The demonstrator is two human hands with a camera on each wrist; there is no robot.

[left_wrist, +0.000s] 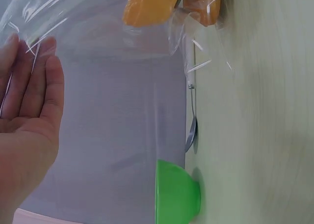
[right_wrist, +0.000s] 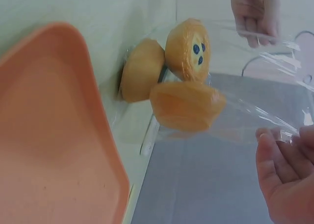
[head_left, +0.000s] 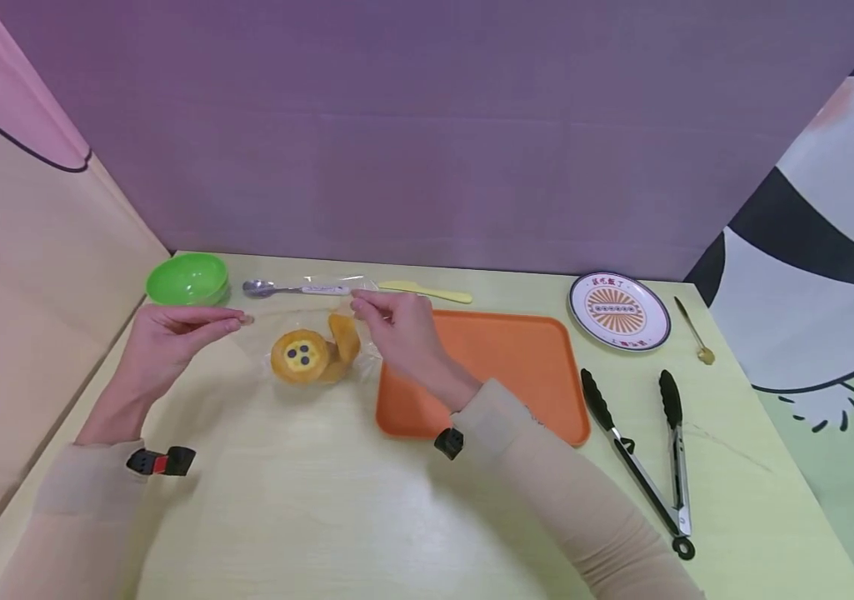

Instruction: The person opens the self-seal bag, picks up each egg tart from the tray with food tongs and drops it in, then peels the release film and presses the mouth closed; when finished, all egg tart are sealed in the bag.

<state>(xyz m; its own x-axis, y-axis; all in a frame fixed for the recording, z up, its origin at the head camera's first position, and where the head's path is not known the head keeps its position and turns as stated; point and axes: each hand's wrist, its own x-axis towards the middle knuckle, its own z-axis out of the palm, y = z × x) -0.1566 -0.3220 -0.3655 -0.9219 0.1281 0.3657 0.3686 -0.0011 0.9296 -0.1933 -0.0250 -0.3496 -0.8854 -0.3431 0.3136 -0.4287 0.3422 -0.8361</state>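
A clear plastic bag hangs stretched between both hands over the left part of the table. My left hand pinches one upper corner of it, between thumb and fingers. The opposite upper edge is pinched by my right hand. Three small tarts lie low in the bag: one faces up with blue dots on a yellow filling, one stands on its side, and a third tart shows its plain golden crust in the right wrist view.
Behind the bag lie a metal spoon and a yellow knife. A green bowl stands at the back left. An orange tray is under the right forearm. Farther right are a plate, open tongs and a small gold spoon.
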